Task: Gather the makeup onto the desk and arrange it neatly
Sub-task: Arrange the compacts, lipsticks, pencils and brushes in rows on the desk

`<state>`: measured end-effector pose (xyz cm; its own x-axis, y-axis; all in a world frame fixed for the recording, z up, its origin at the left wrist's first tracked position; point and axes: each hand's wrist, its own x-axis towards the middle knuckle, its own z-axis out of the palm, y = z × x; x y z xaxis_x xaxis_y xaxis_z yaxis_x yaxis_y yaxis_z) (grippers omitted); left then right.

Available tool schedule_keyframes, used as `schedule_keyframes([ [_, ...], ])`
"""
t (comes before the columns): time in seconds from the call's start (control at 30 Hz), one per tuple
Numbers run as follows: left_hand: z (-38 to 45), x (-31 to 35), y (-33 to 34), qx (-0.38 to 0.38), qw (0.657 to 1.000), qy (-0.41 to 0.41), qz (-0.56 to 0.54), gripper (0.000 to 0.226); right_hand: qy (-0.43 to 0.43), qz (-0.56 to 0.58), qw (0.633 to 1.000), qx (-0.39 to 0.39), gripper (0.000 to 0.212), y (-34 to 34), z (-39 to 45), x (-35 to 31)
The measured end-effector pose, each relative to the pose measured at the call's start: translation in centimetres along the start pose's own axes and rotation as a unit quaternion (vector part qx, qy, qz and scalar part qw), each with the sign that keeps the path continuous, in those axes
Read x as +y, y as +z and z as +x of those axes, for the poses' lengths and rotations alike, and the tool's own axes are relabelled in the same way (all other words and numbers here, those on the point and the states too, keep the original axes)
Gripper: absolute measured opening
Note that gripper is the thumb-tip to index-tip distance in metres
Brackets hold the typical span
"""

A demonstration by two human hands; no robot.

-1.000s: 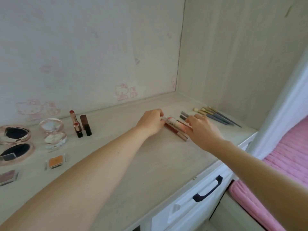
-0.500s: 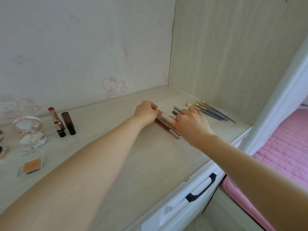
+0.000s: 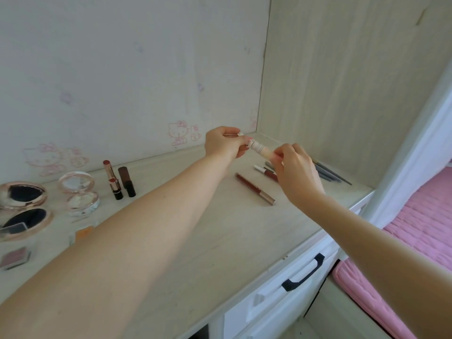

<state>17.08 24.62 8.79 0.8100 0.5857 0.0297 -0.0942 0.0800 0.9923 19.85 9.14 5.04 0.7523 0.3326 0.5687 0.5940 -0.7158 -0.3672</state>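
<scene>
Near left on the counter (image 3: 220,241), compacts (image 3: 23,206) are sitting open. Farther back, 1 dark red lip gloss (image 3: 255,189) is lying flat. Above it both hands are holding a pale tube (image 3: 260,149) in the air: right hand (image 3: 297,174) fingers pinching its near end, left hand (image 3: 225,144) fingers gripping the far end.

Left arm: bare, stretched long from the near left toward the far middle.
Left hand (image 3: 226,143): raised, fingers (image 3: 241,150) curled and pinched at the right side of the fist.
Right arm: bare, reaching in from the near right, wrist bent a little.
Right hand (image 3: 297,176): back to the camera, fingers bunched at its upper left, close to the left hand.
</scene>
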Motion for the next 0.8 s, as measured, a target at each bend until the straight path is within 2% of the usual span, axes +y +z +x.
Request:
schedule_keyframes([
  [0.13, -2.1, 1.9, -1.6, -0.031, 0.996, -0.016, -0.079, 0.026, 0.044, 0.154, 0.987, 0.006, 0.019, -1.4, -1.2, -2.5],
  [0.2, -3.3, 2.6, -2.5, -0.039, 0.994, 0.006, -0.1, 0.017, 0.068, 0.209, 0.975, 0.006, 0.017, -1.9, -2.2, -4.2],
  [0.3, -5.2, 3.7, -4.3, -0.055, 0.993, 0.051, -0.091, 0.021, 0.098, 0.313, 0.944, 0.015, 0.013, -2.6, -3.6, -6.9],
  [0.4, -7.3, 4.7, -6.5, -0.081, 0.992, 0.068, -0.065, 0.027, 0.154, 0.442, 0.884, 0.006, 0.017, -3.0, -5.0, -9.5],
  [0.53, -10.2, 5.3, -9.7, -0.133, 0.984, 0.094, -0.074, 0.028, 0.228, 0.599, 0.766, -0.056, 0.02, -3.8, -6.8, -12.9],
  [0.67, -12.3, 5.6, -13.3, -0.134, 0.983, 0.105, -0.072, 0.032, 0.244, 0.677, 0.683, -0.125, 0.024, -3.6, -8.6, -15.8],
  [0.8, -14.3, 5.2, -16.9, -0.117, 0.984, 0.129, 0.041, 0.02, 0.247, 0.724, 0.613, -0.196, 0.031, -2.7, -10.3, -18.3],
])
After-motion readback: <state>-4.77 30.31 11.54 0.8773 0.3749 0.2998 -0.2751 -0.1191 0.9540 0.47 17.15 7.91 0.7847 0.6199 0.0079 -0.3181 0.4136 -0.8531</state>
